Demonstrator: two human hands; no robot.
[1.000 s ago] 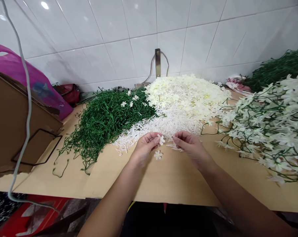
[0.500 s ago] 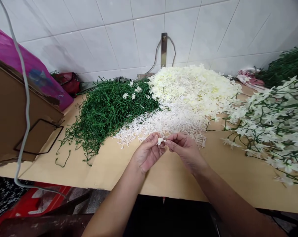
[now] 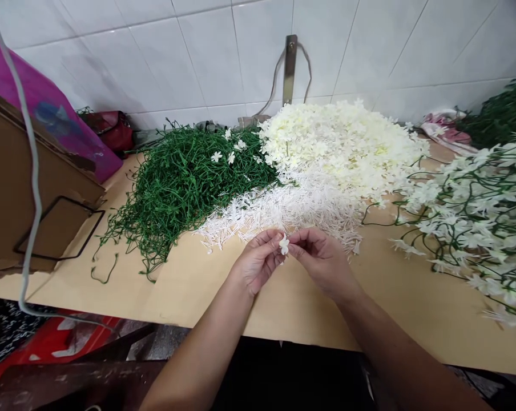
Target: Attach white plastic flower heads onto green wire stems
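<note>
Between my two hands, a small white artificial flower is pinched low over the front of the table. My left hand has its thumb and fingers closed on one side of the flower. On the other side my right hand pinches at it with thumb and forefinger; what exactly lies between those fingertips is hidden. Just beyond my fingers spreads a heap of thin white stamen pieces. Behind it is a pile of cream-white flower heads. A heap of green plastic stems lies to the left.
Assembled white flowers on green stems cover the right of the table. A cardboard box and a pink plastic bag stand at left, with a grey cable hanging in front. A tiled wall closes the back.
The flower has turned, so its open petals now face me, and my fingertips have shifted around it. The view has tilted slightly. The piles look unchanged.
</note>
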